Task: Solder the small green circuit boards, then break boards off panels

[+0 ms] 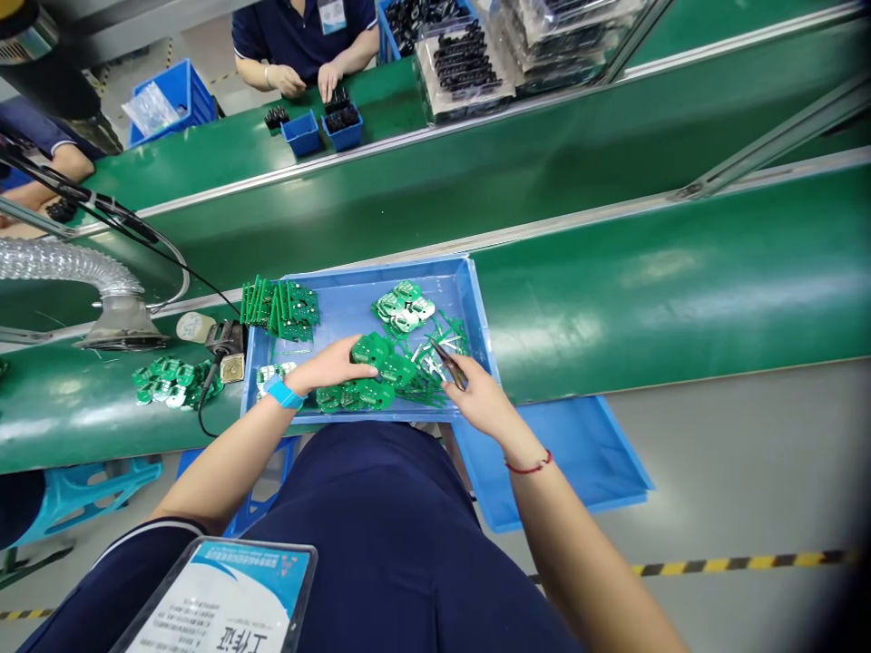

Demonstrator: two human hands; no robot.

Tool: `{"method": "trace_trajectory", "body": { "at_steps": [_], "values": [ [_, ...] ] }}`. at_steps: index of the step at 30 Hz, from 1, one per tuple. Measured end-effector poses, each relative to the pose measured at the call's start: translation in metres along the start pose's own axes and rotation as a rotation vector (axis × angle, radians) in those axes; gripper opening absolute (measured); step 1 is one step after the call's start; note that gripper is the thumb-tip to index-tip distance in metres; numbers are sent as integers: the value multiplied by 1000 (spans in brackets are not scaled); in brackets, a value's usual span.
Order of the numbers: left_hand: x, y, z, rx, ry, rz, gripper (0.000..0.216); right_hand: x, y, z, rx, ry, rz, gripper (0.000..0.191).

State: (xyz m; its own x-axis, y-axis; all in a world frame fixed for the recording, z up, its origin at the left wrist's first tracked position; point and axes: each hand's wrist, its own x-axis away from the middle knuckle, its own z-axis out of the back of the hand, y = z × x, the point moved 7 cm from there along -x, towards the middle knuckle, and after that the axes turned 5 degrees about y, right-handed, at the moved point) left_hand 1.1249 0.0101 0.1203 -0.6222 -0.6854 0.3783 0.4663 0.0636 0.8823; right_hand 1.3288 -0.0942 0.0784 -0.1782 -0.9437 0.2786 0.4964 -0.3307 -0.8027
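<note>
My left hand (332,365) reaches into a shallow blue tray (354,308) and grips a small green circuit board (371,349) at the top of a loose pile of green boards (381,381). My right hand (480,399) is at the tray's right front corner, closed round a small dark plier-like tool (449,365) whose tip points into the pile. Another small heap of boards (403,307) lies further back in the tray. A stack of uncut board panels (280,308) leans on the tray's back left corner.
Loose green boards (171,381) lie on the green bench left of the tray, beside a corded tool (224,343) and a fume duct (102,290). A second blue tray (578,453) sits lower right. Across the conveyor (476,172), another person handles black parts in small blue bins (323,127).
</note>
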Motion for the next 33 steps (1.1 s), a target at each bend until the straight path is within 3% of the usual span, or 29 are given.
{"method": "trace_trajectory", "body": {
  "at_steps": [4, 6, 11, 13, 17, 24, 28, 33],
  "values": [
    [9, -7, -24, -129, -150, 12, 38, 2, -19, -35, -293, -38, 38, 40],
    [16, -13, -31, -138, -164, 33, 40, 9, -23, -55, -387, -52, 25, 38],
    [29, -28, -32, -118, -56, 128, 35, 27, -10, -86, -605, -23, -82, 30],
    [28, -33, -31, 29, 49, 191, 34, 27, -1, -90, -698, 19, -142, 32],
    [24, -44, -37, 384, 239, 267, 40, 18, 16, -90, -854, 144, -280, 38],
    [11, -54, -58, 502, 327, 230, 52, 11, 23, -81, -989, 314, -436, 40],
    [-22, -44, -42, 479, 404, 196, 40, 9, 24, -73, -991, 363, -450, 38],
    [-90, -33, -4, 395, 567, 168, 32, 14, 46, -49, -975, 441, -495, 45]
  ]
}}
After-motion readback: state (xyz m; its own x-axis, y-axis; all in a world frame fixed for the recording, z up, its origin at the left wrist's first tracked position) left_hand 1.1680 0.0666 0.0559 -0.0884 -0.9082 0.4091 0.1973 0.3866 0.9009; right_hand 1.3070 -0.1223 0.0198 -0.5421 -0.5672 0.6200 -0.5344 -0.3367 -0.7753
